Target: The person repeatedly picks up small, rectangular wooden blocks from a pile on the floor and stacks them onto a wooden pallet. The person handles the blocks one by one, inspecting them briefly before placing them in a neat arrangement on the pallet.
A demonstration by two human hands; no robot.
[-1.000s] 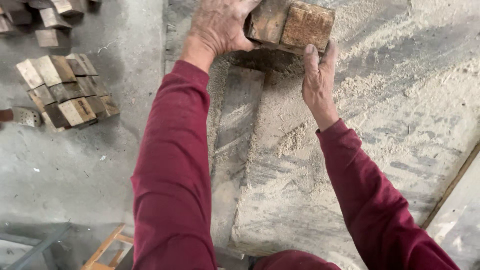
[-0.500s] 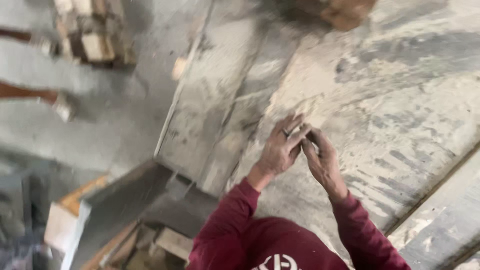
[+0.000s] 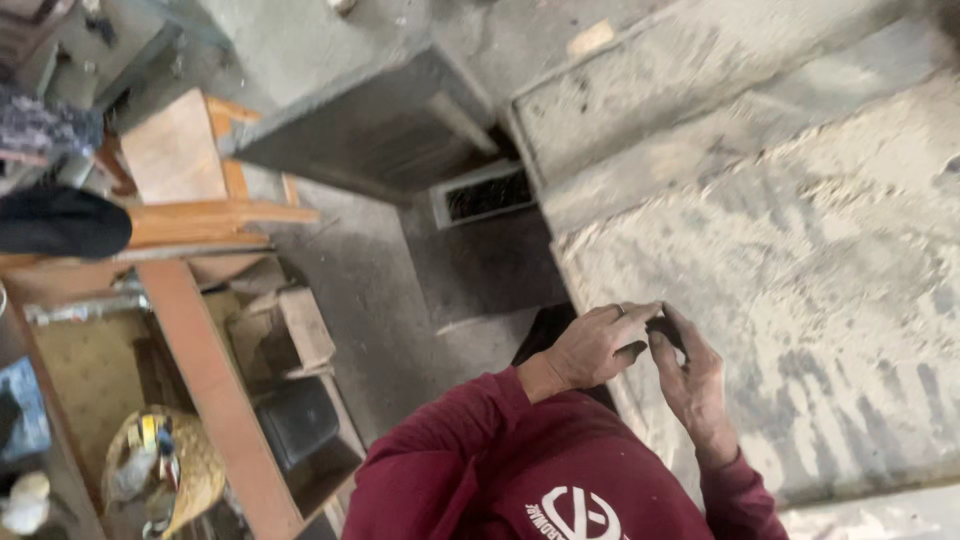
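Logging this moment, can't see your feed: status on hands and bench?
Left hand and right hand together, fingertips touching, nothing clearly held. Dusty bench beneath them. Nothing in between.

Small dark object (image 3: 668,330), pinched between fingertips, above dusty slab edge

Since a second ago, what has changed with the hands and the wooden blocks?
Both hands let go of the wooden blocks they held at the far end of the dusty table and drew back toward the body. The left hand and right hand now meet fingertip to fingertip at the table's near edge; the blocks are out of view. Both hands are over the table as before.
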